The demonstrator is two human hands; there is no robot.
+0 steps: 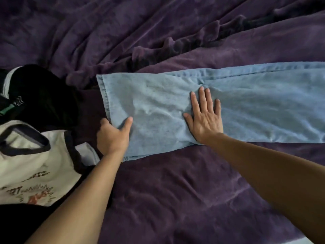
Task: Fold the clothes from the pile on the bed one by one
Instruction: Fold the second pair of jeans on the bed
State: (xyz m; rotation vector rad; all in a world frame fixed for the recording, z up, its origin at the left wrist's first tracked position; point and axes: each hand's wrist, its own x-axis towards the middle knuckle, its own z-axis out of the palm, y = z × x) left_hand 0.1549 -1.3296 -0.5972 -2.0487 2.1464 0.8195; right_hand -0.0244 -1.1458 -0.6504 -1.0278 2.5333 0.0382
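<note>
Purple blanket (175, 199) nearest, covers bed. White printed T-shirt (35, 164) at left edge, dark-trimmed collar. Left hand (112, 136) grips hem end of light-blue jeans (158, 106): thumb on top, fingers curled at edge. Right hand (205, 120) flat, fingers spread, pressing on denim. Jeans lie flat across blanket, running right out of frame. Black garment (40, 95) beyond T-shirt, left of hem. Blanket rumpled into folds farthest back

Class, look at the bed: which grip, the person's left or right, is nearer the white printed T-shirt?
Left. The left grip holds the jeans at their hem, just beside the T-shirt; the right grip presses flat on the jeans, farther from it.
</note>
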